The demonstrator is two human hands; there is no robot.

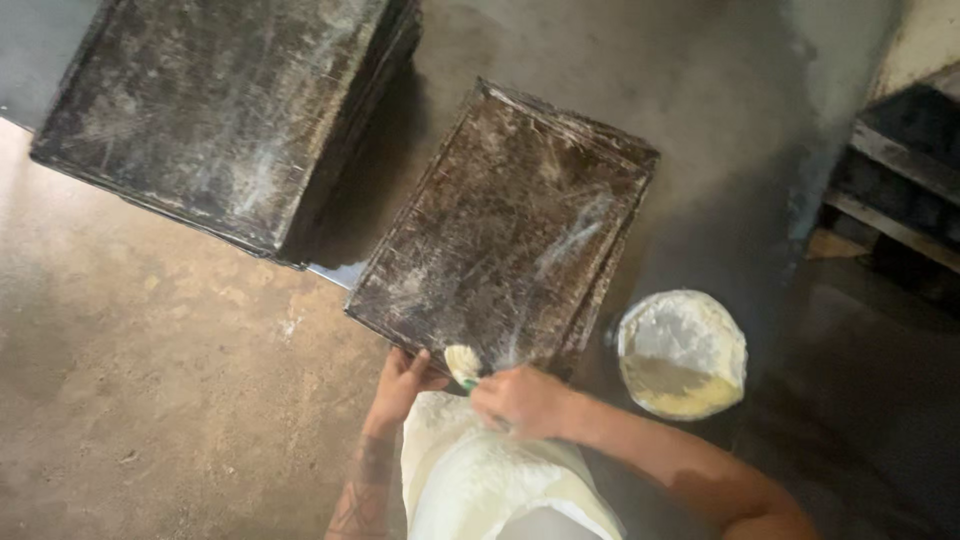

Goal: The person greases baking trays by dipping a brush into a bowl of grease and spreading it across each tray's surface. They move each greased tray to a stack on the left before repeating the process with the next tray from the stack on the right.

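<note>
Two hands meet at the near edge of a dark baking tray (505, 225): the left hand (400, 385) grips its rim, the right hand (520, 400) is closed on a brush (462, 363) whose bristles touch the tray just between them. Right of the right hand sits a white tub (682, 352).

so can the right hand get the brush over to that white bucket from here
Probably yes: the right hand holds the brush at the tray's near edge, and the white bucket sits just to its right, nothing between.

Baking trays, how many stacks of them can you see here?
2. One tray stack sits at the upper left; the other stack lies in the middle, just above the left hand and right hand. How many trays each stack holds cannot be told.
</note>
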